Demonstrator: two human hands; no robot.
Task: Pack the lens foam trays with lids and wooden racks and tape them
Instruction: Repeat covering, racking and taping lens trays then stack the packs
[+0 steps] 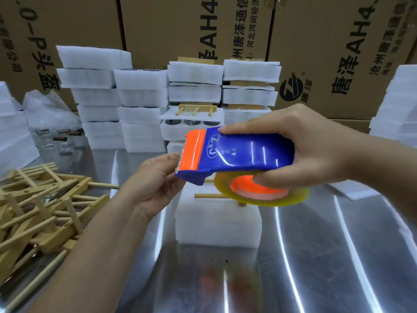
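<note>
Shiny steel surface (316,256) carries one white foam lens tray with its lid (216,222), a pale wooden peg rack (209,196) laid on top, ready for taping. Right hand (316,145) grips the blue-and-orange tape dispenser (243,152) just above it. Left hand (153,179) reaches to the cutter end, probably to draw tape, though any pinch is hidden.

The white foam tray (218,222) sits flat, a wooden rack (209,196) lying on top. A blue-and-orange tape dispenser (243,154) hangs tilted just above.
</note>
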